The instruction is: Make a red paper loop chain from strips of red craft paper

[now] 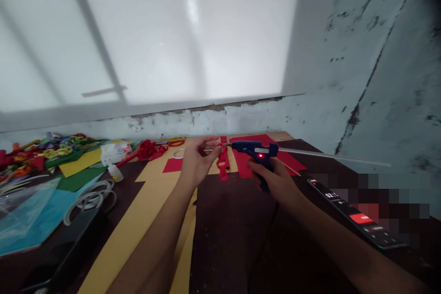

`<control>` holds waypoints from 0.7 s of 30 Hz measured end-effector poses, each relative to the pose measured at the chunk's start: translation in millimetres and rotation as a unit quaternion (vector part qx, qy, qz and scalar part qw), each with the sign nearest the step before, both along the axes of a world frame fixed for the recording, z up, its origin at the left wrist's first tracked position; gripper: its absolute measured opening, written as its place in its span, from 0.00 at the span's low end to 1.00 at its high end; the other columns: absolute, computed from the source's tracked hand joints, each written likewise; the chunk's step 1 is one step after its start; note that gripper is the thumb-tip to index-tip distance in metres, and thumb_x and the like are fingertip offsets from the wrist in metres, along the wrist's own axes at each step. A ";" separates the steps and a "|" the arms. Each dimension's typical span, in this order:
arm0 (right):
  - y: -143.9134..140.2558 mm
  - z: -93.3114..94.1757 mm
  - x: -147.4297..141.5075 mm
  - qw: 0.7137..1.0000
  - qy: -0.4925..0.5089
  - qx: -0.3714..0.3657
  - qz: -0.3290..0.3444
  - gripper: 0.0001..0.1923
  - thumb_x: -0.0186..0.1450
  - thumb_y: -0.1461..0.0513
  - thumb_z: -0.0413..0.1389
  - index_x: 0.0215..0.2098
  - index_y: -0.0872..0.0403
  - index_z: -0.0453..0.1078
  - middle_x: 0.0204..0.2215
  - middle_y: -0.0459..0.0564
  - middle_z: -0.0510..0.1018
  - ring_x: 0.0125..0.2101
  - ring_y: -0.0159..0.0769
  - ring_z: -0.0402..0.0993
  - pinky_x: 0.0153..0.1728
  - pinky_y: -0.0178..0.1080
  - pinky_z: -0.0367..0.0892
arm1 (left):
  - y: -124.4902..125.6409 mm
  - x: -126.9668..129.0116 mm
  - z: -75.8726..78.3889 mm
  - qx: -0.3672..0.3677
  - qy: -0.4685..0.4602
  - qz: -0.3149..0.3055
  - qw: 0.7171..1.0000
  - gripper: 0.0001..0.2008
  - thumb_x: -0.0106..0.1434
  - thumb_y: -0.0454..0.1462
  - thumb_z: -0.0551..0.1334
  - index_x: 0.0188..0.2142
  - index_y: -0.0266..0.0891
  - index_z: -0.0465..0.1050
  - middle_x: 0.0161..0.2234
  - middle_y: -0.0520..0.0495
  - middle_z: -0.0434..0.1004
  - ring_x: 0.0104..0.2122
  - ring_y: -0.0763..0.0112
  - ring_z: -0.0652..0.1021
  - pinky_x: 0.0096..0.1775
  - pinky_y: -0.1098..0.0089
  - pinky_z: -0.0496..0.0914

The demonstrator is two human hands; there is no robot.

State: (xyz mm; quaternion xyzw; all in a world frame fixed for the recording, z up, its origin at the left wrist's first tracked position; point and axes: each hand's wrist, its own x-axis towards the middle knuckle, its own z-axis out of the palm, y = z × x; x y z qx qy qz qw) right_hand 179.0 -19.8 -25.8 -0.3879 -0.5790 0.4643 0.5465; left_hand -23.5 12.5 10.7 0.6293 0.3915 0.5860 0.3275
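Note:
My right hand is wrapped round the handle of a blue glue gun, whose indicator glows red. A long clear glue stick juts from its back end. The nozzle points left, close to the fingertips of my left hand. Those fingers pinch a curly red strip, which hangs down over the yellow paper. Whether the nozzle touches the strip I cannot tell. Red sheets lie under and behind the gun, and a smaller red piece is left of my left hand.
Yellow paper runs across the dark table. Scissors, a red ruffled flower, a small glue bottle, a coiled cable and a black box are at left. A phone lies at right.

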 end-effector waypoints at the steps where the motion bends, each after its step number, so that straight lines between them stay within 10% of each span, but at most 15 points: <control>1: -0.2 0.4 -0.2 1.000 0.001 -0.001 -0.001 0.16 0.62 0.51 0.59 0.28 0.55 0.67 0.15 0.40 0.64 0.17 0.29 0.60 0.19 0.34 0.55 | 0.0 0.3 0.0 0.003 -0.002 -0.005 1.000 0.18 0.54 0.40 0.71 0.44 0.38 0.76 0.35 0.46 0.80 0.34 0.69 0.79 0.38 0.70 0.73; 21: -3.5 2.6 -0.7 0.997 -0.068 0.004 -0.020 0.23 0.63 0.46 0.56 0.21 0.54 0.61 0.15 0.42 0.64 0.18 0.28 0.59 0.20 0.34 0.54 | 0.8 -0.9 -2.5 0.024 0.008 -0.037 0.999 0.19 0.55 0.38 0.70 0.46 0.38 0.75 0.36 0.45 0.79 0.35 0.69 0.78 0.39 0.69 0.73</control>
